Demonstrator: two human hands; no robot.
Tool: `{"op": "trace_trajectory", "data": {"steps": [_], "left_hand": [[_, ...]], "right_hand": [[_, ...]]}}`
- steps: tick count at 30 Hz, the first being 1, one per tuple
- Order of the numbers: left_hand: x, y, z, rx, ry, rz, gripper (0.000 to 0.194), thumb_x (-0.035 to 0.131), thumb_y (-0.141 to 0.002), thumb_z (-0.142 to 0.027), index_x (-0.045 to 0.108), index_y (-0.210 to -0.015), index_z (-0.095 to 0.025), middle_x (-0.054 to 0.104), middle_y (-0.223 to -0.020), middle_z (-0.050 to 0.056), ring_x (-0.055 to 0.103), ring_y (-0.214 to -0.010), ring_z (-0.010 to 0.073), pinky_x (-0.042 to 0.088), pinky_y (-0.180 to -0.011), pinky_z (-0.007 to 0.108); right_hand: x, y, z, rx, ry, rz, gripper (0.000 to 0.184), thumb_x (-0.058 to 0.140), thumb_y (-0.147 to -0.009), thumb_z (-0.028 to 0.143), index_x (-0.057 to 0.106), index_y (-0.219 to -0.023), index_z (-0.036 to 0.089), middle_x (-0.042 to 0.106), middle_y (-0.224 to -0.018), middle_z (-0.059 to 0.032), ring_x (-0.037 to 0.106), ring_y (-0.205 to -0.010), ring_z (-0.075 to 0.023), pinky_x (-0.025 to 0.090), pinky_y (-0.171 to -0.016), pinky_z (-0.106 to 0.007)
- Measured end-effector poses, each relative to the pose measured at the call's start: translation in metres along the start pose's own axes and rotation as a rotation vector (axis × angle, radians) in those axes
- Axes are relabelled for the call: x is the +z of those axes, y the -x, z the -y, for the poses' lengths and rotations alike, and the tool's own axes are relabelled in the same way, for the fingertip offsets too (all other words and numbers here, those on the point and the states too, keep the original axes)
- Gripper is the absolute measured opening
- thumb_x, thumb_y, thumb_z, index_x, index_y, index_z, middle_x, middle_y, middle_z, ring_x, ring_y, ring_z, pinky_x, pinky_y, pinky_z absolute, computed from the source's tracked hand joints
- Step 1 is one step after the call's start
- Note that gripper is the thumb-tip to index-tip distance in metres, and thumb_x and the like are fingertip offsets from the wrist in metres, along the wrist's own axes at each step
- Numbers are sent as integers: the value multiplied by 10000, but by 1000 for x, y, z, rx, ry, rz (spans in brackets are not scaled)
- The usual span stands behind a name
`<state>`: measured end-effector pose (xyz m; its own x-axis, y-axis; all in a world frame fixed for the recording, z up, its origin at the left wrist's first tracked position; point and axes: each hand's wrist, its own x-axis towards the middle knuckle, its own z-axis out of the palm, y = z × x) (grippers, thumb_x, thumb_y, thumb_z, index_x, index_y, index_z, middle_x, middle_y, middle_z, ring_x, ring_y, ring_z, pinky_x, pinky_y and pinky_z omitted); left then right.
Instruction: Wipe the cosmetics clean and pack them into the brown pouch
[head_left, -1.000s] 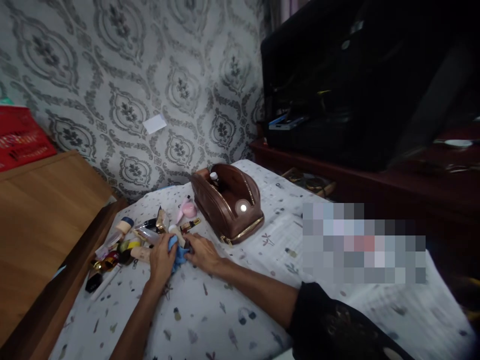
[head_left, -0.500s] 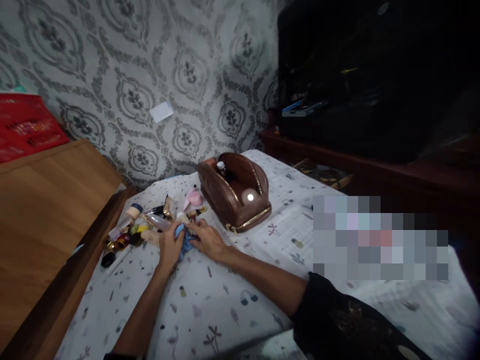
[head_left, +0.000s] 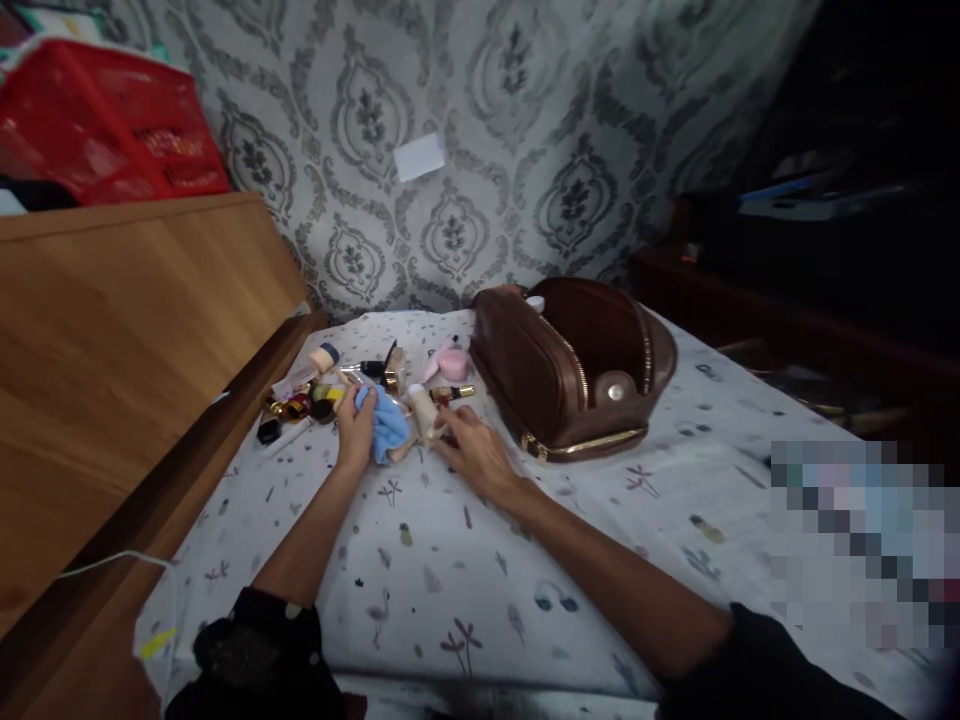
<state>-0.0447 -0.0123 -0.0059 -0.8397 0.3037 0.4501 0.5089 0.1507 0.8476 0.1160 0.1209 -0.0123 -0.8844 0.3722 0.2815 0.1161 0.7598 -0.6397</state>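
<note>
My left hand [head_left: 354, 432] is closed on a blue cloth [head_left: 387, 425] on the patterned white sheet [head_left: 450, 560]. My right hand [head_left: 472, 452] lies just right of it, fingers curled around a cream tube [head_left: 424, 412] that rests beside the cloth. A brown leather toiletry bag [head_left: 574, 365] with a gold zip stands open to the right of my right hand, with a white bottle cap [head_left: 535, 302] showing at its top.
Several small cosmetics [head_left: 315, 395] and a pink item [head_left: 450, 360] lie scattered behind my hands. A wooden board [head_left: 112, 350] runs along the left, with a red crate [head_left: 105, 120] above it. Dark furniture [head_left: 810, 260] stands at the right. A white cable [head_left: 112, 562] trails at lower left.
The camera has swung left and closer. My hands have drawn slightly apart: the left keeps the blue cloth, the right now rests on the cream tube.
</note>
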Motion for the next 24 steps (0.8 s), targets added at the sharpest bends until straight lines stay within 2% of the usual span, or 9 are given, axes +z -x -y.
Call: {"op": "trace_trajectory", "data": {"steps": [4,7,11,16,20,24], "left_hand": [[0,-3,7,-53,52,-81,271,548,-876,-435,590,-926,-173,568,-778,-7,587,-774,145,503,-703,238],[1,1,3,-49,58,-44,258,560,-872,-436,586,-882,-180,561,-761,-14,583,-764,144,499,-714,240],[0,4,-5,-50,88,26,238,550,-880,-420,578,-856,-185,548,-728,-23,557,-708,135,478,-692,235],[-1,4,-7,-41,74,40,208,547,-879,-384,580,-858,-180,549,-711,-22,553,-715,144,462,-694,235],[-1,5,-7,28,14,60,186,513,-907,-347,580,-871,-177,563,-715,-12,558,-714,152,463,-688,247],[-2,7,-10,181,-141,105,180,484,-932,-305,603,-959,-173,637,-883,40,597,-881,190,466,-849,297]], "right_hand": [[6,-5,-7,-16,-9,-79,107,502,-884,203,602,-921,194,601,-960,-71,563,-747,-175,397,-652,-271],[7,-7,-13,24,-130,-164,77,501,-839,218,570,-867,202,620,-830,-43,564,-708,-178,407,-656,-274],[6,-10,-18,140,-294,-207,112,536,-779,271,573,-864,209,619,-701,6,529,-560,-148,393,-579,-257],[4,-11,-23,211,-372,-286,169,555,-725,336,626,-806,206,504,-528,48,462,-491,-137,360,-526,-243],[4,-11,-23,146,-459,-348,171,547,-691,345,627,-732,200,569,-593,18,491,-556,-136,391,-571,-243],[2,-8,-18,94,-511,-344,171,545,-692,340,618,-732,191,636,-672,-3,492,-577,-127,391,-581,-240]]}}
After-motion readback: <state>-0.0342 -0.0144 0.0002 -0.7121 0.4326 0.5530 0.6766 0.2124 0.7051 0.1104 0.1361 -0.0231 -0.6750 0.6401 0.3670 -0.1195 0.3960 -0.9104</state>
